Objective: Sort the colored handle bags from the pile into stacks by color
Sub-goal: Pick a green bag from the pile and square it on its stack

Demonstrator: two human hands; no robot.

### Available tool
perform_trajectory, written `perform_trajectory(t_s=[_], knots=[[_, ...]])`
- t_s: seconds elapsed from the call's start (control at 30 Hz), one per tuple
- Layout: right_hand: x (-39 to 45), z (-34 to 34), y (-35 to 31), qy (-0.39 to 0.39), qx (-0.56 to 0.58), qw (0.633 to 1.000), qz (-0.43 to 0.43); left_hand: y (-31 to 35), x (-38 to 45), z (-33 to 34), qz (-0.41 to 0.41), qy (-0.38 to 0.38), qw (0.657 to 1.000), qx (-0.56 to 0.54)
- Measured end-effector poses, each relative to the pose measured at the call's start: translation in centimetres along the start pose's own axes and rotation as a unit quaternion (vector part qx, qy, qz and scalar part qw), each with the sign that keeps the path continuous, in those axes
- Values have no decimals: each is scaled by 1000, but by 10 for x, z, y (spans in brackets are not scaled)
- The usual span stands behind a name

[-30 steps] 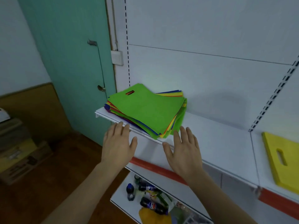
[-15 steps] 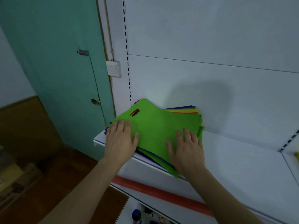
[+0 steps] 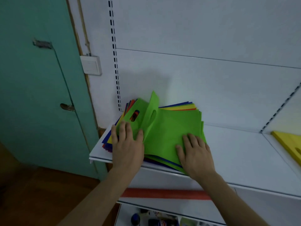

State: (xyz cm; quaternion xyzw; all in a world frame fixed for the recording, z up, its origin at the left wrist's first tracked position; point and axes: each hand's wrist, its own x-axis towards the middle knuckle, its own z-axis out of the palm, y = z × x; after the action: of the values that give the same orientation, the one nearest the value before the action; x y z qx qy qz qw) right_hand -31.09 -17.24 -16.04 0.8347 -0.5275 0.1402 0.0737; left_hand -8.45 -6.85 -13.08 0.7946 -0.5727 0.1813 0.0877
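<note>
A pile of coloured handle bags [image 3: 179, 106] lies on the white shelf [image 3: 244, 154], with blue, yellow, red and orange edges showing under green ones. The top green bag [image 3: 171, 128] buckles upward at its handle end. My right hand [image 3: 195, 152] presses flat on its near right corner. A second green bag [image 3: 138, 108] is uncovered beneath it at the left. My left hand [image 3: 127, 144] lies flat on that lower bag, and its thumb touches the raised fold.
A yellow bag [image 3: 290, 141] lies alone on the shelf at the far right. A teal door [image 3: 40, 95] and a light switch [image 3: 91, 65] stand to the left. Bottles [image 3: 135, 219] sit on a lower shelf beneath a red strip [image 3: 162, 194].
Both hands went from the shelf edge onto the pile. The top green bag's handle end has since risen and folded up, uncovering the green bag below. The view moved closer.
</note>
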Motion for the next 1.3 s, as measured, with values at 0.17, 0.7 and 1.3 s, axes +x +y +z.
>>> perform_trajectory(t_s=[0.17,0.7,1.3], knots=[[0,5,0,2,-9,1000,7,2,5,2,22,22,999,-36],[7,-13,28,-10,192,960,205,-2,45,-36,-173,-53,845,-503],[20,-39,54,-19,337,894,295,-28,70,-53,30,-81,905,-416]])
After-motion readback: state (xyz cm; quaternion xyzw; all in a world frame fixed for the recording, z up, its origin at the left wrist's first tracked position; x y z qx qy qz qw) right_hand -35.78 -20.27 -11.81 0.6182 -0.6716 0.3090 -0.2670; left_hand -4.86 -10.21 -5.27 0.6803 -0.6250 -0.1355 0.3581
